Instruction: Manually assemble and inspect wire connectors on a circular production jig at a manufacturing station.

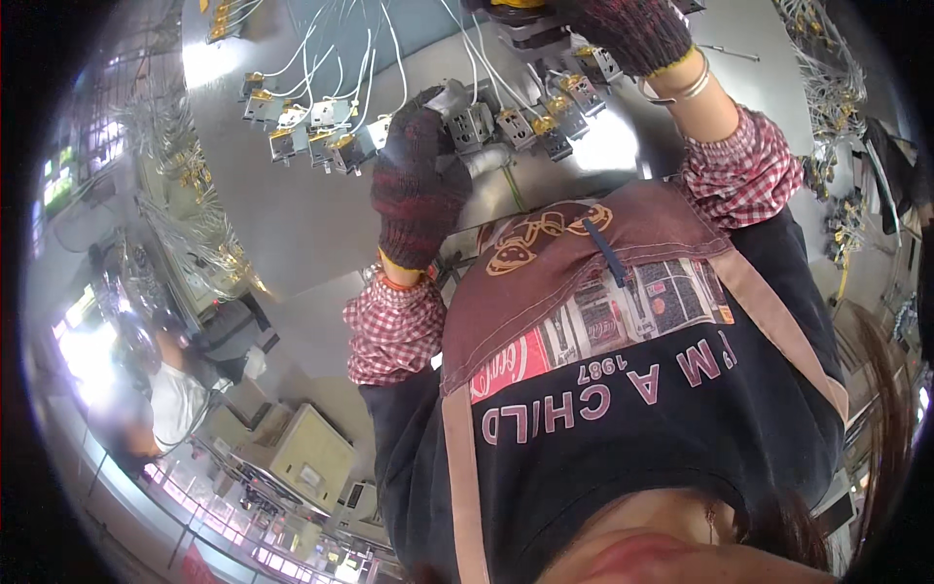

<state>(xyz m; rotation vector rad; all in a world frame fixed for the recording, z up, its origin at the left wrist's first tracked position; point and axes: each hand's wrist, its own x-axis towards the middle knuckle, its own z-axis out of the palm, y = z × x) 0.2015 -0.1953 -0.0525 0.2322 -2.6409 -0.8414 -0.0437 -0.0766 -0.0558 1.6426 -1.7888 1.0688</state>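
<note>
My left hand (420, 185), in a dark red and black knit glove with pale fingertips, is closed around a small silver metal box-shaped part (471, 128) with slots in its face and a white wire. More such metal parts (331, 127) lie in a bunch to its left, their white wires running up out of view. Further metal parts (564, 117), some with yellow pieces, lie to the right. My right hand (628, 34), gloved the same way, is at the top edge beside a dark block-like object (535, 34) with yellow on top. Its fingers are largely cut off.
A shiny metal worktop (282, 209) lies under the parts, with a blue-grey surface (428, 29) behind. Bundles of wired parts hang at the left (195, 175) and right (827, 97). A thin metal rod (730, 53) is at the upper right. Another person (175, 399) is at the left.
</note>
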